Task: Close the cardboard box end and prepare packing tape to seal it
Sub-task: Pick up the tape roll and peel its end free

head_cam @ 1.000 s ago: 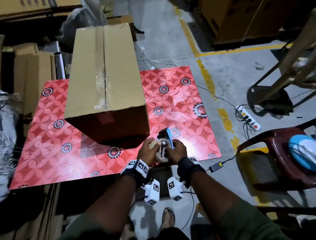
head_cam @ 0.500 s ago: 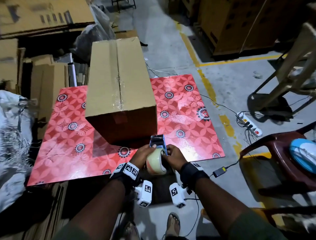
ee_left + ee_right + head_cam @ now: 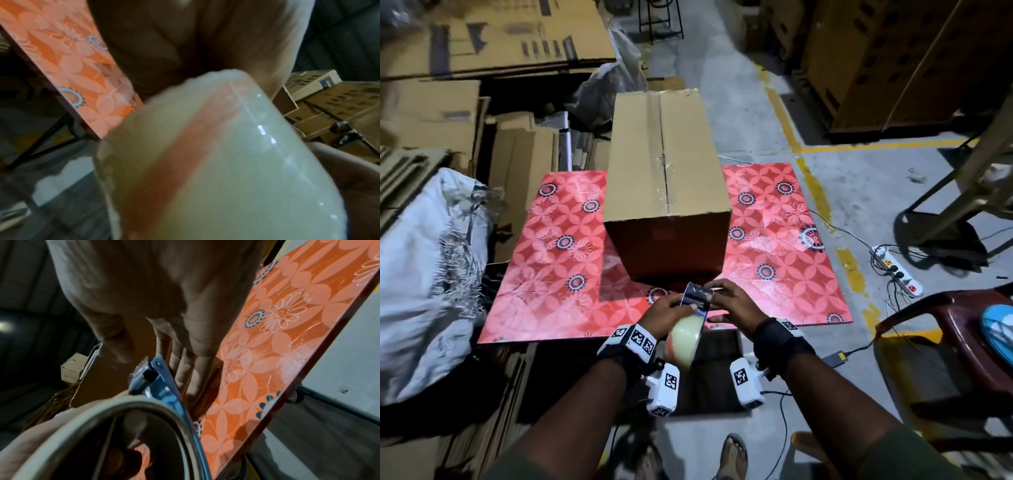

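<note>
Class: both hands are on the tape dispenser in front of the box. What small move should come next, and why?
Probably pull a tape end free. The left hand grips the tape dispenser, the right hand's fingers are at its front, and no tape reaches the cardboard box.

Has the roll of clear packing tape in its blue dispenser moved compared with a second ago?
Yes. The tape roll has come back toward the person: it lay over the red floral table near the cardboard box, and now hangs past the table's near edge.
</note>
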Demonstrator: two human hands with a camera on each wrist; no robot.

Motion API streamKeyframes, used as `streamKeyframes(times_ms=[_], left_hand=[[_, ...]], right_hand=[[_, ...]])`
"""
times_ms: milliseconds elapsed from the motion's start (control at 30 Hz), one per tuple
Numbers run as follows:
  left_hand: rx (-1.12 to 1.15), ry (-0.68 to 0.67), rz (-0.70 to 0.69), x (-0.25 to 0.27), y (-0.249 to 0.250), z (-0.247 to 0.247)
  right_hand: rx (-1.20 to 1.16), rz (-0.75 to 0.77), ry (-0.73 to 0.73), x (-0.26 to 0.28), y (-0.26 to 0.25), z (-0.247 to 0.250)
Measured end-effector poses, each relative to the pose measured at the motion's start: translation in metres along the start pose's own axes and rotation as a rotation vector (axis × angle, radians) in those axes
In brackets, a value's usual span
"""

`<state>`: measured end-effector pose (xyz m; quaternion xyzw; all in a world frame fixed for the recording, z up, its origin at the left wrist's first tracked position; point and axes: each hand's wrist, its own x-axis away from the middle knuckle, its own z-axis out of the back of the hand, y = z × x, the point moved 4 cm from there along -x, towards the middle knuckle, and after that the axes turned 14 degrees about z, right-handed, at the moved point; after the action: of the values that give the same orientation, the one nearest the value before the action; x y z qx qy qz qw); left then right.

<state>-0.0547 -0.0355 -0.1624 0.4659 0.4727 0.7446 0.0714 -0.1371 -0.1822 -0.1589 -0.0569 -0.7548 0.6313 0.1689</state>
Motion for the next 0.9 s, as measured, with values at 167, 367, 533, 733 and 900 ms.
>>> streamKeyframes(times_ms=[167, 367, 533, 733, 900], left_hand=[[-0.135, 0.046, 0.060, 0.010, -0.003, 0.013], [-0.476, 0.152, 0.109, 0.021, 0.007, 0.026], [-0.549, 0.137, 0.132, 0.030, 0.012, 0.029], [-0.539, 0.131, 0.151, 0.033, 0.015, 0.026], [-0.452, 0.094, 0.154, 0.035, 0.012, 0.024]], right_hand=[[0.232, 0.148, -0.006, -0.001, -0.001, -0.016], [0.325, 0.159, 0.056, 0.005, 0.001, -0.024], [0.422, 0.168, 0.095, 0.007, 0.000, -0.026], [0.539, 0.212, 0.149, 0.010, -0.009, -0.029], [0.608, 0.188, 0.112, 0.012, -0.015, -0.029]])
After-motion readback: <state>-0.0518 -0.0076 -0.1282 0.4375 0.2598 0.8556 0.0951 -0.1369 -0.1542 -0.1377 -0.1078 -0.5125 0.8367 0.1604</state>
